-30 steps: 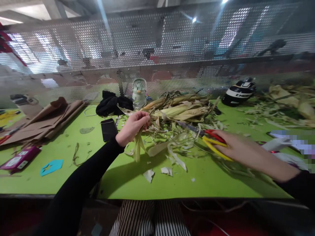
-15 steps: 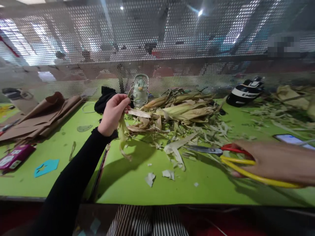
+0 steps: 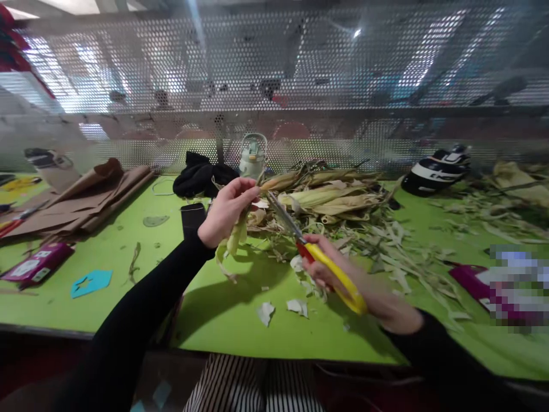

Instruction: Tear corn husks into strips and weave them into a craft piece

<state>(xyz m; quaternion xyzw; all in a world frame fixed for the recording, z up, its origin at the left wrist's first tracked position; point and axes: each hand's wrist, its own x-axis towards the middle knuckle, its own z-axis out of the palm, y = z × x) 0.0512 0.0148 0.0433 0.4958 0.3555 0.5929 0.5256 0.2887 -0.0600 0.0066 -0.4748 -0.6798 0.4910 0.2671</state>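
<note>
My left hand [image 3: 229,209] pinches a strip of corn husk [image 3: 234,243], whose pale green end dangles below the palm. In my right hand [image 3: 326,266] is a pair of scissors [image 3: 338,277] with one yellow and one red handle. The blades point up and left, their tips beside my left fingertips; whether they touch the strip I cannot tell. Behind both hands lies a heap of dry corn husks [image 3: 334,197] on the green table [image 3: 240,332]. White scraps [image 3: 266,313] rest on the table in front.
A pale green bottle [image 3: 253,160] and black cloth [image 3: 201,174] stand behind my left hand. A black bottle [image 3: 435,171] leans at the right. Brown paper [image 3: 86,200], a purple packet [image 3: 38,266] and a blue cut-out [image 3: 91,283] lie left. A perforated metal screen [image 3: 274,74] closes the back.
My right hand has swung from the far right to the middle, bringing the scissors up to my left hand. The view has shifted slightly, and a purple packet now shows at the right.
</note>
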